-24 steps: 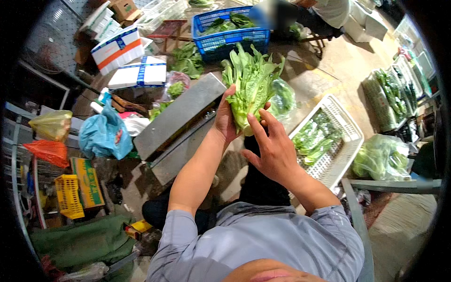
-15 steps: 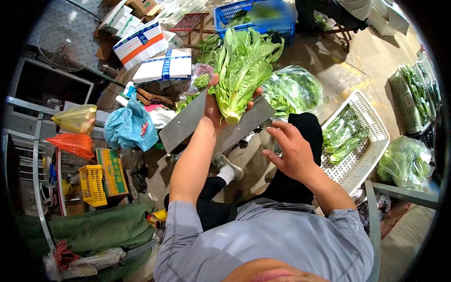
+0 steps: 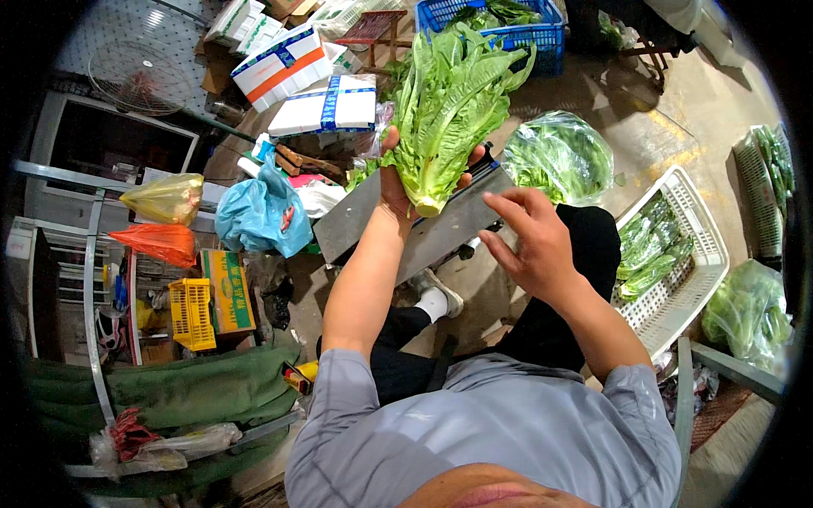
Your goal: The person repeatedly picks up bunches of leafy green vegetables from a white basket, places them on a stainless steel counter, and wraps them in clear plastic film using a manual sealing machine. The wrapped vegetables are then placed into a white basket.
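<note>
My left hand (image 3: 396,188) is wrapped round the base of a leafy green lettuce head (image 3: 449,118), its pale cut stem end toward me and its leaves pointing away. The lettuce is held above a grey metal bench top (image 3: 453,241). Just right of the bench top, my right hand (image 3: 533,241) hovers with nothing in it, thumb and fingers apart and slightly curled. Beyond that hand lies a clear plastic bag of greens (image 3: 559,157). To its right, a white slatted crate (image 3: 711,254) holds bagged lettuces (image 3: 652,245).
Blue crate (image 3: 550,38) with greens stands at the far side. White foam boxes (image 3: 326,106) are stacked far left; blue (image 3: 262,212), yellow (image 3: 165,199) and orange (image 3: 161,243) bags hang at left. Another bag of greens (image 3: 745,309) and a crate (image 3: 758,190) lie far right.
The whole view has shifted, so the scene sits farther right. My right hand has come a little nearer the lettuce, its fingers more curled. The left hand still holds the lettuce.
</note>
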Available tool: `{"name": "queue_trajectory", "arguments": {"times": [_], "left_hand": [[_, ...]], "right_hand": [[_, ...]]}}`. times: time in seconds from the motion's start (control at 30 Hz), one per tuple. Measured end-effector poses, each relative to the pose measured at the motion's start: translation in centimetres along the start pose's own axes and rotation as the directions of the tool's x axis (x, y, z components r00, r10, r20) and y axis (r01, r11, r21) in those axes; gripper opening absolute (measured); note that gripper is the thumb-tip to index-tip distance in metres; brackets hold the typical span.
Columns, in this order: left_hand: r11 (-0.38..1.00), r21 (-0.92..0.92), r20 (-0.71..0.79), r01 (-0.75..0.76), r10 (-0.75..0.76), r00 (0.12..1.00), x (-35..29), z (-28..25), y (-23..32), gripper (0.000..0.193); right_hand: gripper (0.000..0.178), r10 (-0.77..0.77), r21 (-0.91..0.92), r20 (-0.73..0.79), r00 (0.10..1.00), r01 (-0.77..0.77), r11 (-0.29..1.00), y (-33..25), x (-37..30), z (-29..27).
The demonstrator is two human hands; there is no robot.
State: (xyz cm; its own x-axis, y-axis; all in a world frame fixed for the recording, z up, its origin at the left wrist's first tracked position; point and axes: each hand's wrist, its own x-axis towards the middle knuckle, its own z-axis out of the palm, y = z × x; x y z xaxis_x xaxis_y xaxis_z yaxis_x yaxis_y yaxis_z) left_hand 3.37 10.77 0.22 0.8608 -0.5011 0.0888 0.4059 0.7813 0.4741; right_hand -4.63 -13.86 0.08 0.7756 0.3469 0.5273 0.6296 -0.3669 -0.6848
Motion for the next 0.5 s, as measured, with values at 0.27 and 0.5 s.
{"name": "queue_trajectory", "arguments": {"times": [0.27,0.5], "left_hand": [[0.969,0.201,-0.174,-0.145,0.181,0.968,-0.1,1.4,-1.3,0.093],[0.978,0.121,-0.233,-0.173,0.197,0.952,-0.5,-0.3,-1.2,0.081]], "right_hand": [[0.07,-0.085,-0.138,-0.115,0.99,0.068,0.988,-0.3,4.7,4.7],[0.066,-0.09,-0.068,-0.066,0.994,0.086,0.994,0.1,4.0,5.5]]}}
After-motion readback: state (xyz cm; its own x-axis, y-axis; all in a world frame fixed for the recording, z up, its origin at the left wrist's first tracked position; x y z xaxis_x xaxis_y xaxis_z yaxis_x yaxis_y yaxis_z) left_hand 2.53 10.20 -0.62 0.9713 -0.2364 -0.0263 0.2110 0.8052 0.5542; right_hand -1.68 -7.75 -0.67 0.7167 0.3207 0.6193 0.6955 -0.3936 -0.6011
